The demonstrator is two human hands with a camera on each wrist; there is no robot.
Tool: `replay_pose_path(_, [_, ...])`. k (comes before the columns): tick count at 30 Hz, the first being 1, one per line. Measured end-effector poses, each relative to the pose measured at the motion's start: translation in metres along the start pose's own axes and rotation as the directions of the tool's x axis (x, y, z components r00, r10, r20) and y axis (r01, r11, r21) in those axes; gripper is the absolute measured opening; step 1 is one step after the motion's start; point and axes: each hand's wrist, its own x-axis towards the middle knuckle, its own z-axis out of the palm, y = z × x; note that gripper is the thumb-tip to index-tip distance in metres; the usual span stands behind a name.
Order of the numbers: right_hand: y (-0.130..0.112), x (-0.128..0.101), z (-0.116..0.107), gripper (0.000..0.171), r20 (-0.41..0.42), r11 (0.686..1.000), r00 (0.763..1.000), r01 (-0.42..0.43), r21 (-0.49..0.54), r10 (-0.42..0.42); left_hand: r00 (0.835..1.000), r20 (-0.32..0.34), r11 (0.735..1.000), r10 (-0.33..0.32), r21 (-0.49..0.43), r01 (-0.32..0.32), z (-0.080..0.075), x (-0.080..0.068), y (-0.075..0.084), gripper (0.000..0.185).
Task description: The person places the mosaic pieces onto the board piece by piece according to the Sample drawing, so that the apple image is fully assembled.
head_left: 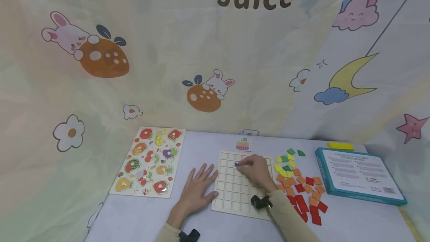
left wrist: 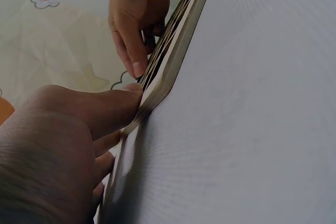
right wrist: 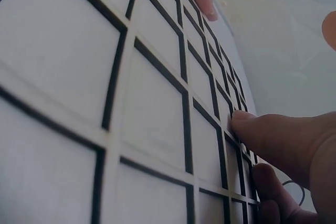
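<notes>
A square wooden grid board (head_left: 231, 193) with rows of shallow square cells lies on the white table. At its upper part my right hand (head_left: 256, 171) pinches a small purple piece (head_left: 236, 164) between thumb and fingertips, close over the cells. The right wrist view has this thumb (right wrist: 273, 135) low over the grid, with the piece hidden there. Spread out beside the board's left edge, my left hand (head_left: 196, 193) rests on the table. Its thumb (left wrist: 113, 108) touches the board's rim in the left wrist view. A small cake picture card (head_left: 243, 143) lies just behind the board.
Right of the board lie several loose green (head_left: 301, 153), yellow (head_left: 278, 168), orange (head_left: 297, 172) and red pieces (head_left: 315, 215). Beyond them sits a teal box (head_left: 361, 174), a yellow block (head_left: 340, 146) behind it. A fruit puzzle board (head_left: 147, 163) lies at left. A printed cloth backdrop rises behind.
</notes>
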Motion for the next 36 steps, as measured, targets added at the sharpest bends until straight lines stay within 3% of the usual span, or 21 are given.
replay_pose_path(10, [-0.004,0.000,-0.001,0.008,-0.012,1.000,1.000,0.011,-0.024,-0.012,1.000,-0.002,1.000,-0.001,0.001,0.001,-0.001,0.000,0.001,0.070])
replay_pose_path(16, [0.002,0.001,-0.011,0.014,0.009,0.999,0.999,0.031,0.022,-0.031,1.000,-0.007,1.000,-0.003,0.011,0.003,0.001,0.000,0.000,0.070])
replay_pose_path(20, [0.011,0.007,-0.039,0.026,-0.015,1.000,1.000,0.003,0.016,-0.003,1.000,-0.015,1.000,-0.001,0.025,0.002,0.004,0.000,-0.001,0.071])
replay_pose_path(26, [0.040,0.020,-0.107,0.048,-0.055,0.991,0.996,-0.071,-0.112,0.065,1.000,-0.010,1.000,0.005,0.016,-0.005,0.001,0.000,0.000,0.070])
replay_pose_path(31, [0.071,0.028,-0.153,0.056,-0.072,0.953,0.996,-0.075,-0.295,0.056,1.000,-0.007,1.000,0.008,0.005,-0.008,-0.002,0.000,0.001,0.069])
replay_pose_path(36, [0.095,0.033,-0.170,0.063,-0.078,0.906,0.991,-0.135,-0.401,0.114,1.000,-0.006,1.000,0.009,0.012,-0.009,0.001,-0.001,0.000,0.069])
